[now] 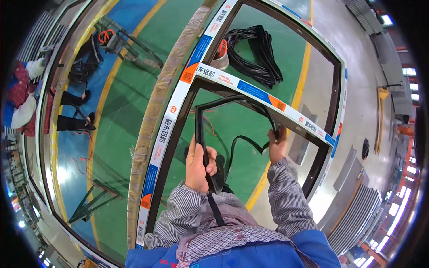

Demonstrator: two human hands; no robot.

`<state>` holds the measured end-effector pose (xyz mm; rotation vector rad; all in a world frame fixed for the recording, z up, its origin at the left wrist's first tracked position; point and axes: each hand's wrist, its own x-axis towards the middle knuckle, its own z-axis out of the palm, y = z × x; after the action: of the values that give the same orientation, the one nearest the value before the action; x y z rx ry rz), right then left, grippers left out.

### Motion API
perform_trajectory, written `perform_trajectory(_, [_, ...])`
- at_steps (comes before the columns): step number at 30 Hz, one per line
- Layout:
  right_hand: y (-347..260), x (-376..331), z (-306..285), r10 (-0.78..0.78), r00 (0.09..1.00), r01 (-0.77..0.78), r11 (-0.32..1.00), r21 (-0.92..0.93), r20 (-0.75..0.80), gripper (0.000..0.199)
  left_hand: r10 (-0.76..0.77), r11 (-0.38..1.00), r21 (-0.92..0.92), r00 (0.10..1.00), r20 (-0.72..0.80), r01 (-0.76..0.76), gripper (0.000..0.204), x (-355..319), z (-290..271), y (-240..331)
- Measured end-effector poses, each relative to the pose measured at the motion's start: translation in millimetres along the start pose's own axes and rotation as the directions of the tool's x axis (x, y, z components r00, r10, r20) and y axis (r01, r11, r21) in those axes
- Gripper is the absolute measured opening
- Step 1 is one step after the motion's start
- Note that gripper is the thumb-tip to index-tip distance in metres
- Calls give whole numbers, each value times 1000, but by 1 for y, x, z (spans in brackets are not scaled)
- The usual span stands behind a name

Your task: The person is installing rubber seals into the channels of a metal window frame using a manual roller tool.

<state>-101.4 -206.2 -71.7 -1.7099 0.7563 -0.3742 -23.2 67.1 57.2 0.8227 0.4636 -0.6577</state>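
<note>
Two hands hold one long black rubber strip (232,102). The left hand (199,163) is closed around the strip, with the fingers wrapped over it, and the strip runs straight up from this grip. Above the grip it bends at a corner and goes sideways toward the other hand. The right hand (277,144) is closed on the strip's far end, just under a bar of the frame (261,91). Between the two grips a loose part of the strip droops and curls in a soft loop. Below the left grip more of it hangs down toward the person's body. The strip is thin, dark and a bit shiny, and it bends easily. The frame is a big dark window frame with white, blue and orange tape on its bars; the strip lies close along its inside edge. Beyond the right grip, past the bar, a bundle of black strips (259,53) lies on the green floor (134,111). Far off to the left of the left grip, another person's legs (73,109) show.
</note>
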Motion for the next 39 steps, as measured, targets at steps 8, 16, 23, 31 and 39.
perform_trajectory(8, [-83, 1, -9, -215, 976, 211, 917, -339, 24, 25, 44, 999, 17, 999, -12, -43, 46, -1, -1, 2])
perform_trajectory(16, [-77, 12, -9, 42, 996, -38, 998, -54, 74, 30, 42, 999, 26, 998, -46, -40, 45, -5, -1, -4])
perform_trajectory(23, [-86, 8, -8, 171, 984, -172, 985, 5, 58, 31, 23, 999, 51, 996, -89, -19, 42, -18, -2, -18])
perform_trajectory(31, [-88, -34, 4, 165, 969, -150, 984, -91, 184, 33, -27, 991, 127, 996, -88, 38, 53, -55, 0, -34])
perform_trajectory(39, [-119, -104, -24, 127, 906, 1, 954, -301, 403, 33, 192, 943, 322, 920, -343, -76, 50, -73, -23, 2])
